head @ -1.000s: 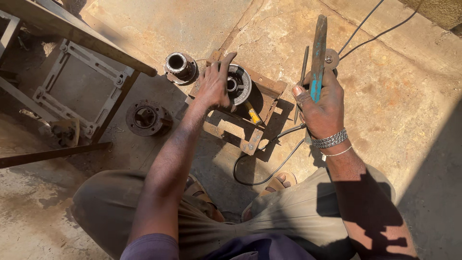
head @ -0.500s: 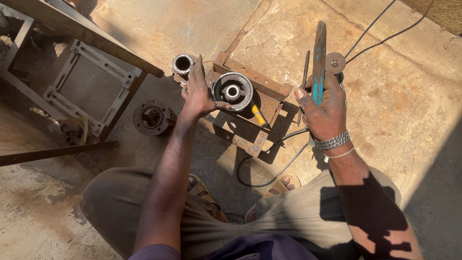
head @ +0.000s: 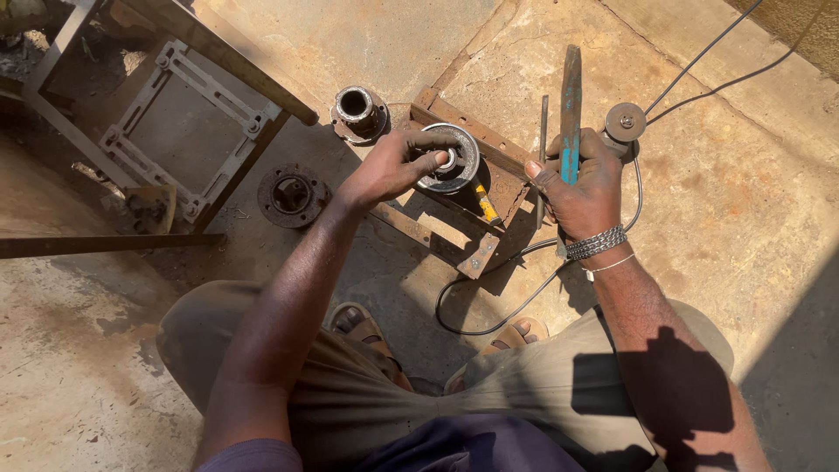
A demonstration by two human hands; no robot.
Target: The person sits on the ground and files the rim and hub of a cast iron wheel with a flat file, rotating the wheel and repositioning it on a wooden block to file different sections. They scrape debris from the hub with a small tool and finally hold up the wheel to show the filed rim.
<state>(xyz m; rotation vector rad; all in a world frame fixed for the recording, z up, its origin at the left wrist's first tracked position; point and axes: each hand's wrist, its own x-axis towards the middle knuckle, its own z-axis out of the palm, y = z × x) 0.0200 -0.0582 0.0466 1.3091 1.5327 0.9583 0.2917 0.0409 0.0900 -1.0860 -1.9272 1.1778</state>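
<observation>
Far left — a grey steel frame (head: pixel 179 122) with slotted rails lies flat on the concrete floor (head: pixel 367 35). Just beside it a rusty flanged hub (head: pixel 292 194); further up, a second hub with an open bore (head: pixel 357 108), upright, near the corner of the work.

Centre — the left hand (head: pixel 389 168) grips a round metal pulley-like disc (head: pixel 454 157), fingers curled over its rim, thumb against the near edge. The disc sits on a rusty angle-iron frame (head: pixel 472 188), touching it; whether it is fixed there I cannot tell. A yellow-handled tool (head: pixel 485 203) lies partly under it.

Judgement on handling: solid steel, stiff, likely heavy for its size. The turned face looks smooth and could slip; the rim is the safest hold, fingers kept clear of the centre bore and of the gap under the disc.

Right — the right hand (head: pixel 581 188) is clenched around a long flat steel bar with a blue-painted grip (head: pixel 570 114), held upright. A thin rod (head: pixel 543 131) stands just beside it. Near the knuckles, a small round disc on a cabled tool (head: pixel 625 122); black cable (head: pixel 524 288) loops back toward the sandalled feet.
</observation>
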